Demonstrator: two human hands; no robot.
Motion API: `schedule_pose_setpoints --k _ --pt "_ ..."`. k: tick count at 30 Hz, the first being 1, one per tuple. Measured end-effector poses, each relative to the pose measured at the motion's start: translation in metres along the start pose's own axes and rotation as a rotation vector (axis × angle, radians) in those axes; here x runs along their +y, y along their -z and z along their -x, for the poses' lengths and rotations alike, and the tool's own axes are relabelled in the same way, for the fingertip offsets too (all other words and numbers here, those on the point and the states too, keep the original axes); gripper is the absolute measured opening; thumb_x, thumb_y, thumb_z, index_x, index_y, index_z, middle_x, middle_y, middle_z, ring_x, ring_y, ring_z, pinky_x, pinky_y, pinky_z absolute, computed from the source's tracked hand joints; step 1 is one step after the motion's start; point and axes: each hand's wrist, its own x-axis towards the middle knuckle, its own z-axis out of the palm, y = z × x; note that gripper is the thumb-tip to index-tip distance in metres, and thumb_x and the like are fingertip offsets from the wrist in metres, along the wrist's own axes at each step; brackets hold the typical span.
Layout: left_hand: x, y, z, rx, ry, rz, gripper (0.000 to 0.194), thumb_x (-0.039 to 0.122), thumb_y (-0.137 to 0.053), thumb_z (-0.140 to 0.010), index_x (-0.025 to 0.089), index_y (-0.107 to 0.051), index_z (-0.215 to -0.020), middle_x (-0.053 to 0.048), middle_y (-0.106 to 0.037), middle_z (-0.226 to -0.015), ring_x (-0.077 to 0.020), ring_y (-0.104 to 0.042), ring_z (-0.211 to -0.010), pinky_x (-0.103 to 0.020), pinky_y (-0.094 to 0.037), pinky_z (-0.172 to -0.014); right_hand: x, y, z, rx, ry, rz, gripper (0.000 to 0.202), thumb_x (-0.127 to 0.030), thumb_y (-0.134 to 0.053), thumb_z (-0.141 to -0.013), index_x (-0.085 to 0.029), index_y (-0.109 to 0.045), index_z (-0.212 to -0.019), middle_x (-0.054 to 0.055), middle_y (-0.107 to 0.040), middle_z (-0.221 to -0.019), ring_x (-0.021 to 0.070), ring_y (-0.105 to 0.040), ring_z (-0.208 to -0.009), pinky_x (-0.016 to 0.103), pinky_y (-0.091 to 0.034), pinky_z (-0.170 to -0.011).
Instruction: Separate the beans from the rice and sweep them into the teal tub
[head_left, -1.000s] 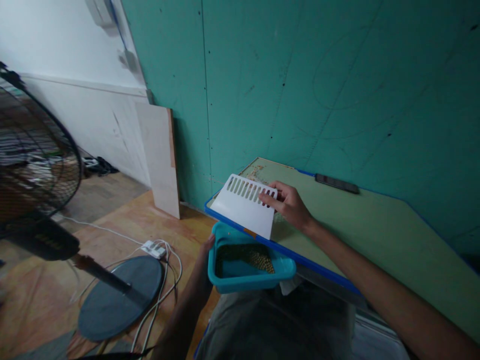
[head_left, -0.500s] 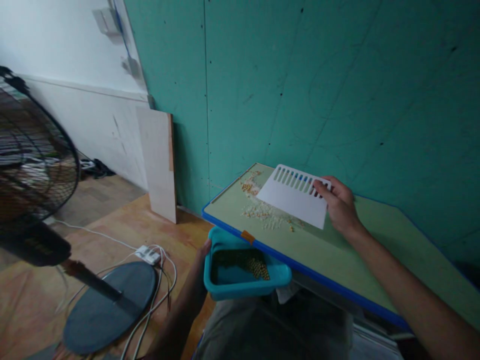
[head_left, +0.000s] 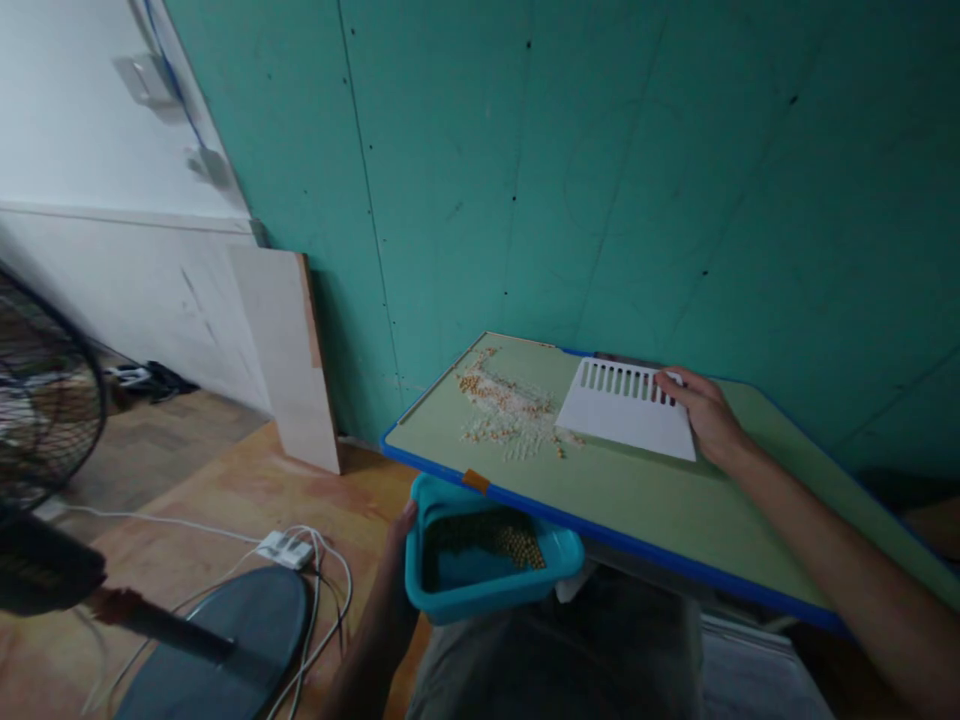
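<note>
My left hand (head_left: 401,560) grips the left end of a turquoise plastic basin (head_left: 491,600), held under the blue front edge of the table (head_left: 675,520). Round tan beans (head_left: 521,545) and a dark green mass lie inside it. In my right hand (head_left: 701,415) is a flat white scraper (head_left: 626,415) with a row of slots along its top, pinched at its right corner just over the tabletop. To the scraper's left, a scattered pile of yellowish beans and whitish grains (head_left: 506,400) is spread on the table.
A green wall (head_left: 450,200) stands behind the table, with a pale board (head_left: 289,360) leaning on it. On the floor at left are a standing fan (head_left: 45,400) and a white power strip (head_left: 285,550) with loose cables. An orange patch (head_left: 475,481) marks the table edge.
The scraper in my right hand has moved right, away from the pile, uncovering more beans and grains. The view has turned slightly right; my left hand still holds the basin.
</note>
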Motion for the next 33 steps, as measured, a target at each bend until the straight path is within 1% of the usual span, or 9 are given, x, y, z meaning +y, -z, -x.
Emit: schedule_pose_setpoints --k 3,7,10,15,19,22,26,29,33 --pt "0.002 -0.001 0.000 -0.006 0.009 -0.012 0.055 0.055 -0.072 -0.081 0.018 -0.073 -0.122 -0.008 -0.082 -0.109 -0.0369 -0.072 -0.114 -0.048 -0.054 -0.105 0.006 0.005 -0.004 -0.006 -0.035 -0.035 0.038 -0.053 -0.084 -0.065 -0.025 -0.068 -0.085 0.001 -0.068 -0.073 0.0167 -0.059 -0.057 0.029 -0.043 -0.052" --pt "0.002 0.000 -0.003 -0.010 0.033 -0.006 0.055 0.058 -0.071 -0.081 0.017 -0.074 -0.119 -0.009 -0.083 -0.109 -0.0382 -0.071 -0.116 -0.050 -0.054 -0.105 0.011 0.007 -0.007 -0.023 -0.042 0.002 0.043 -0.057 -0.085 -0.062 -0.024 -0.066 -0.083 0.000 -0.066 -0.070 0.0156 -0.057 -0.057 0.027 -0.042 -0.050" --pt "0.000 0.002 -0.005 -0.004 -0.001 -0.004 0.054 0.056 -0.073 -0.081 0.018 -0.073 -0.121 -0.008 -0.083 -0.109 -0.0383 -0.070 -0.116 -0.050 -0.054 -0.105 0.013 0.005 -0.008 -0.036 -0.032 0.026 0.046 -0.060 -0.083 -0.062 -0.023 -0.065 -0.083 -0.001 -0.064 -0.070 0.0149 -0.056 -0.057 0.026 -0.042 -0.049" --pt "-0.002 0.003 -0.007 0.015 -0.055 -0.008 0.060 0.055 -0.075 -0.079 0.020 -0.071 -0.127 -0.007 -0.082 -0.111 -0.0382 -0.069 -0.119 -0.049 -0.054 -0.106 0.015 0.003 -0.006 -0.057 -0.055 0.034 0.046 -0.059 -0.083 -0.062 -0.023 -0.064 -0.083 -0.002 -0.064 -0.069 0.0146 -0.057 -0.055 0.026 -0.042 -0.049" --pt "-0.002 0.004 -0.008 -0.019 0.008 -0.009 0.063 0.059 -0.073 -0.079 0.018 -0.071 -0.127 -0.009 -0.082 -0.112 -0.0398 -0.068 -0.120 -0.051 -0.053 -0.107 0.013 0.000 -0.002 -0.112 -0.086 0.022 0.045 -0.058 -0.082 -0.062 -0.023 -0.063 -0.083 -0.002 -0.064 -0.068 0.0148 -0.056 -0.054 0.026 -0.040 -0.050" --pt "-0.002 0.005 -0.008 0.001 -0.008 -0.013 0.060 0.058 -0.074 -0.078 0.018 -0.072 -0.124 -0.008 -0.082 -0.109 -0.0396 -0.070 -0.117 -0.051 -0.053 -0.106 0.009 -0.005 0.001 -0.119 -0.094 -0.012 0.043 -0.056 -0.083 -0.063 -0.023 -0.063 -0.084 -0.003 -0.064 -0.069 0.0149 -0.057 -0.056 0.026 -0.041 -0.051" --pt "-0.004 0.006 -0.009 0.021 -0.018 -0.018 0.055 0.057 -0.074 -0.078 0.019 -0.074 -0.118 -0.007 -0.083 -0.106 -0.0391 -0.070 -0.116 -0.051 -0.054 -0.104 0.004 -0.011 0.004 -0.094 -0.076 -0.068 0.043 -0.055 -0.084 -0.063 -0.023 -0.064 -0.084 -0.003 -0.063 -0.070 0.0140 -0.056 -0.057 0.026 -0.041 -0.053" --pt "-0.004 0.006 -0.009 0.030 -0.037 -0.026 0.051 0.057 -0.074 -0.078 0.020 -0.075 -0.112 -0.007 -0.084 -0.103 -0.0389 -0.070 -0.116 -0.050 -0.054 -0.103 0.003 -0.013 0.005 -0.087 -0.035 -0.046 0.042 -0.056 -0.083 -0.066 -0.023 -0.064 -0.084 -0.003 -0.063 -0.072 0.0139 -0.056 -0.059 0.025 -0.040 -0.054" --pt "-0.003 0.004 -0.009 0.022 -0.032 -0.027 0.049 0.057 -0.075 -0.076 0.019 -0.077 -0.107 -0.008 -0.084 -0.100 -0.0387 -0.070 -0.116 -0.049 -0.054 -0.103 0.006 -0.015 0.006 -0.124 -0.025 -0.005 0.041 -0.058 -0.080 -0.070 -0.023 -0.065 -0.086 -0.002 -0.063 -0.072 0.0143 -0.056 -0.060 0.026 -0.040 -0.054"
